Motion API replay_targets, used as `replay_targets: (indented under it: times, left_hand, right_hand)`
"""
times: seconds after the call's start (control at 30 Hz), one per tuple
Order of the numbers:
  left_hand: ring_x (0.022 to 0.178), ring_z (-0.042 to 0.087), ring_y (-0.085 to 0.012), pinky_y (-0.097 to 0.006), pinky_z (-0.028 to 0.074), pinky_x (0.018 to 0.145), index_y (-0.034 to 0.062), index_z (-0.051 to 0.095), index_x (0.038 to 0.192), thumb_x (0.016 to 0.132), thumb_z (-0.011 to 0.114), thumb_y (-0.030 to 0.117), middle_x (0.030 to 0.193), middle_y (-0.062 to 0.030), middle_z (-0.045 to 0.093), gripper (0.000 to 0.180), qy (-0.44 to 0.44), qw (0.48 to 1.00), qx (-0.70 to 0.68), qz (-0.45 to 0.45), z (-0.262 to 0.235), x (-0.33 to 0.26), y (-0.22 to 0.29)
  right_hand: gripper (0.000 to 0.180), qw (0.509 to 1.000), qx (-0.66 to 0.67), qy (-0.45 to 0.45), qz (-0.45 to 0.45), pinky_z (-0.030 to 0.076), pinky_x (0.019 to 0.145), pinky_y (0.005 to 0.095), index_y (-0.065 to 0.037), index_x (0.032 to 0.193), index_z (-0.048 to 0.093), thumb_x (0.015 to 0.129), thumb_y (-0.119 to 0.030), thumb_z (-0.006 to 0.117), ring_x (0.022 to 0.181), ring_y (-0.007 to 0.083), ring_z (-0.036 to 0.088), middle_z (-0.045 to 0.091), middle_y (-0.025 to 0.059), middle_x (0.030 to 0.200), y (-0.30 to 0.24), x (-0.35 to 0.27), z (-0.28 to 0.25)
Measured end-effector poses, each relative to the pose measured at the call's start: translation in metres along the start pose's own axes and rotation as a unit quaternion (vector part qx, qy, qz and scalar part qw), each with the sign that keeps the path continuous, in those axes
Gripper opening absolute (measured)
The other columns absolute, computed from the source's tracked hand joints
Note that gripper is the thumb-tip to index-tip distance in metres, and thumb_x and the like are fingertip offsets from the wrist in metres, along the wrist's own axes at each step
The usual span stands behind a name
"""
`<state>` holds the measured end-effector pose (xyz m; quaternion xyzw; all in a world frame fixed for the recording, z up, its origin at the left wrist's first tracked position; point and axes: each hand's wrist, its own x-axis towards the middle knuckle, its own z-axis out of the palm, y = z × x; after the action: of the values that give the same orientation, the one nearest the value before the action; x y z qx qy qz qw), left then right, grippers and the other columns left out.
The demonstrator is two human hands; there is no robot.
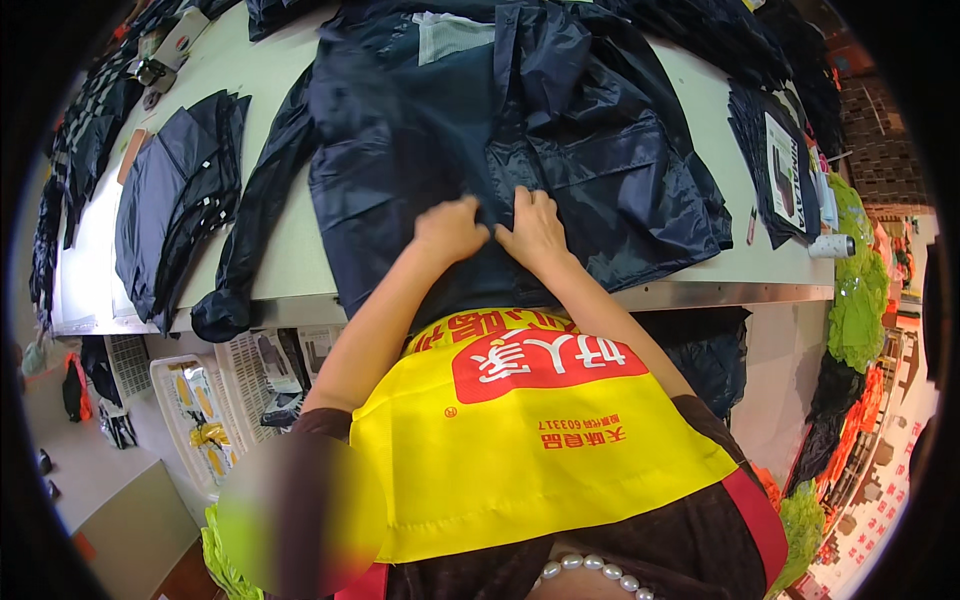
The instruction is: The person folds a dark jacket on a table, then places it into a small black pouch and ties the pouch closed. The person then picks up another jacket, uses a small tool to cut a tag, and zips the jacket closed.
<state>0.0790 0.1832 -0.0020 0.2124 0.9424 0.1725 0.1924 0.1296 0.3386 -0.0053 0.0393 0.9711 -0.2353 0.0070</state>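
Note:
A dark navy, shiny jacket (615, 175) lies spread on the pale worktable (290, 225), its front opening running toward me. One sleeve hangs out to the left, and its end reaches the table's front edge. My left hand (452, 230) is closed on the cloth left of the opening, its fingertips partly hidden. Close beside it, my right hand (535, 232) grips the jacket's front edge with curled fingers. A pale mesh patch (455, 38) shows inside the collar area.
Dark folded garments (175, 205) lie on the left of the table. At right are a packaged dark stack (785, 180) and a thread spool (832, 246). Under the table stand white plastic baskets (160, 390). Bright green bundles (855, 275) hang beyond the right edge.

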Motion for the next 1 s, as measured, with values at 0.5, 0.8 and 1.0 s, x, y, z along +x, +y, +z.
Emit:
replay_targets:
  times: [0.5,0.8,1.0]
  left_hand:
    - [0.073,0.062,-0.014,-0.024,0.05,0.061,0.0016,0.062,0.099,0.087,0.063,0.033,0.083,-0.0079,0.062,0.033,0.058,0.846,-0.521,-0.096,0.007,0.008,0.059]
    - [0.068,0.065,-0.0143,-0.022,0.054,0.06,0.0042,0.059,0.088,0.087,0.064,0.025,0.076,-0.0062,0.062,0.022,-0.126,0.764,-0.624,-0.108,0.023,-0.014,0.08]
    - [0.069,0.066,-0.0144,-0.022,0.055,0.06,0.0058,0.058,0.086,0.085,0.067,0.019,0.076,-0.005,0.062,0.016,-0.119,0.703,-0.695,-0.088,0.033,-0.018,0.076]
  right_hand:
    - [0.038,0.79,0.56,-0.176,0.174,0.041,0.093,0.0268,0.001,0.114,0.057,0.079,0.0,0.041,0.1,0.0188,0.056,0.062,0.0095,0.109,0.07,-0.002,-0.039]
    - [0.039,0.836,0.533,-0.002,0.127,0.04,0.096,0.0283,0.004,0.125,0.048,0.087,-0.006,0.046,0.109,0.0204,0.054,0.055,0.0144,0.119,0.064,-0.002,-0.027]
    - [0.027,0.942,0.298,0.156,-0.008,0.048,0.075,0.0281,-0.001,0.111,0.058,0.088,-0.017,0.06,0.085,0.0164,0.06,0.061,0.0127,0.102,0.067,-0.028,-0.064]
